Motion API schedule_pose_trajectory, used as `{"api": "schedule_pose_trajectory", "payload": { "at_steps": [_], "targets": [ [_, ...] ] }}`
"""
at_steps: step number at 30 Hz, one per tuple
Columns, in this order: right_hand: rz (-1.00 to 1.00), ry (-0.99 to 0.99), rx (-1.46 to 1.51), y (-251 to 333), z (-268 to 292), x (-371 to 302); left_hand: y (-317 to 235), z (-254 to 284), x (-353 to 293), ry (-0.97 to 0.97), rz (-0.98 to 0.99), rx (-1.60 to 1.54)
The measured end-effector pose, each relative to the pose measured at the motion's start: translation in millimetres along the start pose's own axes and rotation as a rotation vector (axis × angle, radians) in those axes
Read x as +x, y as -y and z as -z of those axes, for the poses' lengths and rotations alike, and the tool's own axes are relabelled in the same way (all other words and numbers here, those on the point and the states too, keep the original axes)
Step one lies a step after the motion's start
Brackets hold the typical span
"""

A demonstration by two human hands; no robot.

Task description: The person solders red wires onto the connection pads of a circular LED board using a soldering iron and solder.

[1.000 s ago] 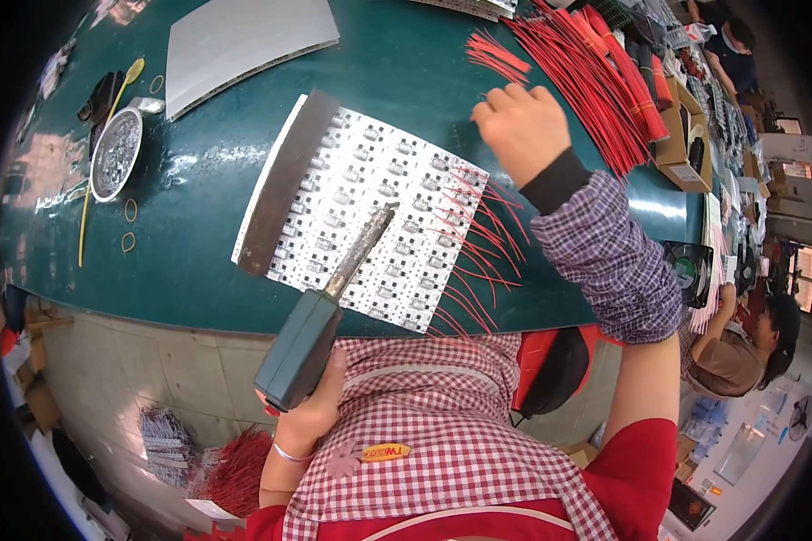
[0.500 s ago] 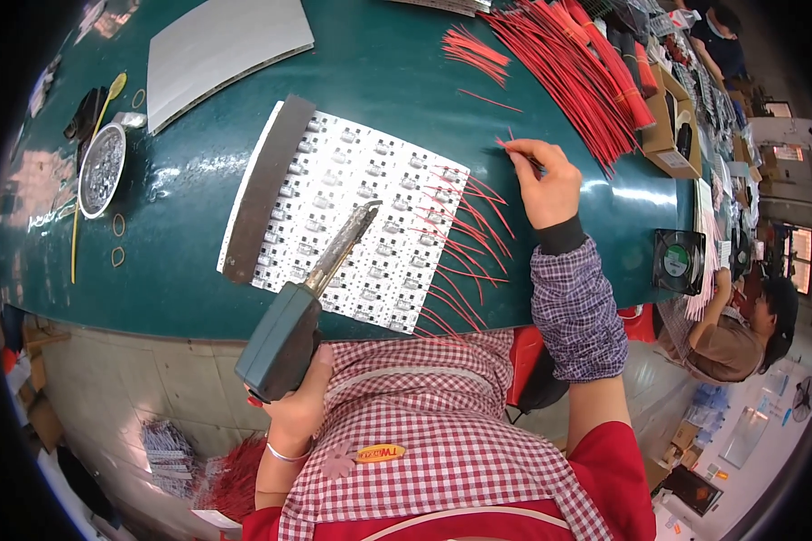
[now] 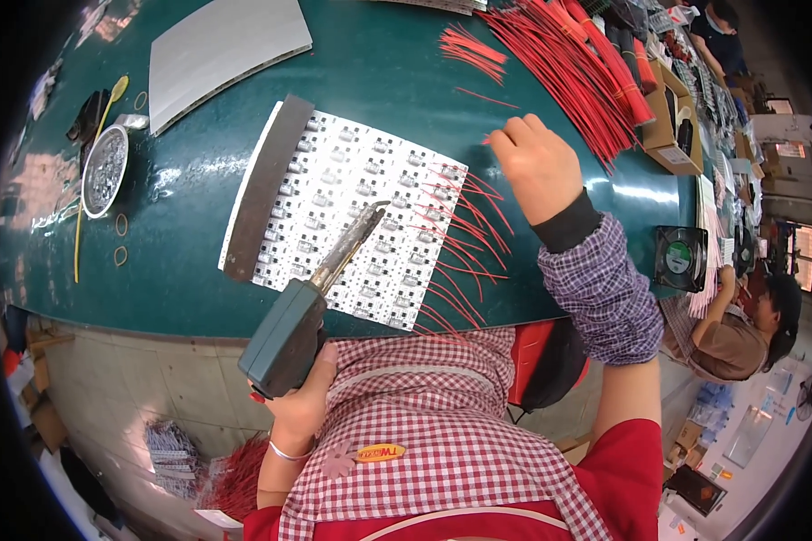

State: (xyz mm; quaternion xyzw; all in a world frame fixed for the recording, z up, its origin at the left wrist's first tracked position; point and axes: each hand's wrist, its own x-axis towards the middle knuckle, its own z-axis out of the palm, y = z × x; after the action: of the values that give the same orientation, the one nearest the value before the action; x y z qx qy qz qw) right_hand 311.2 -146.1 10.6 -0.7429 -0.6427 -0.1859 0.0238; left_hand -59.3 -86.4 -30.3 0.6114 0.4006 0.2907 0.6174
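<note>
My left hand [image 3: 302, 406] is wrapped round the handle of a dark green soldering gun [image 3: 284, 338]. Its bent metal tip hangs over a white sheet of small circuit boards [image 3: 356, 243]. A dark flat bar [image 3: 269, 189] lies across the sheet's left side. Several thin red wires [image 3: 469, 230] fan out from the boards along the right edge. Up and to the right of the sheet, my right hand [image 3: 537, 167] is closed in a pinch, with the red end of a wire [image 3: 487, 140] poking out from the fingertips. The rest of that wire is hidden by the hand.
Bundles of red wire [image 3: 559, 81] and a smaller pile [image 3: 472, 54] lie at the far right. A bowl of grey bits [image 3: 105, 171] stands left, near a grey panel [image 3: 230, 54]. A cardboard box [image 3: 672, 126] and small fan [image 3: 680, 259] line the right. A co-worker [image 3: 740, 334] sits beyond.
My right hand has turned over and moved slightly up and left, its forearm swinging outward to the right. The soldering gun has shifted a little to the right, still in my left hand.
</note>
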Motion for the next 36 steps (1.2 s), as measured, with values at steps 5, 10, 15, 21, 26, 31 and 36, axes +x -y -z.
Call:
{"api": "schedule_pose_trajectory", "payload": {
  "at_steps": [5,10,15,21,26,31,36],
  "targets": [
    [0.125,0.245,-0.138,16.9,-8.8,17.0,-31.4,-14.5,5.4,-0.045,0.084,-0.233],
    [-0.025,0.18,0.04,22.9,4.9,8.7,-29.7,-11.3,1.7,-0.084,0.039,-0.256],
    [-0.15,-0.12,0.509,64.6,24.3,-19.6,-29.2,-6.0,3.4,-0.016,0.195,-0.176],
    [-0.324,-0.184,0.711,120.0,12.0,-44.7,-30.2,1.2,3.9,0.031,0.127,0.044],
    [-0.328,-0.213,0.697,129.2,8.0,-47.5,-25.0,5.0,2.4,0.06,0.042,0.174],
    [-0.299,-0.164,0.674,128.2,7.9,-50.1,-29.3,-3.6,13.6,0.084,-0.083,0.268],
    [-0.301,-0.139,0.671,127.4,9.7,-49.4,-36.4,-6.7,18.9,0.143,-0.156,0.361]
  ]
}}
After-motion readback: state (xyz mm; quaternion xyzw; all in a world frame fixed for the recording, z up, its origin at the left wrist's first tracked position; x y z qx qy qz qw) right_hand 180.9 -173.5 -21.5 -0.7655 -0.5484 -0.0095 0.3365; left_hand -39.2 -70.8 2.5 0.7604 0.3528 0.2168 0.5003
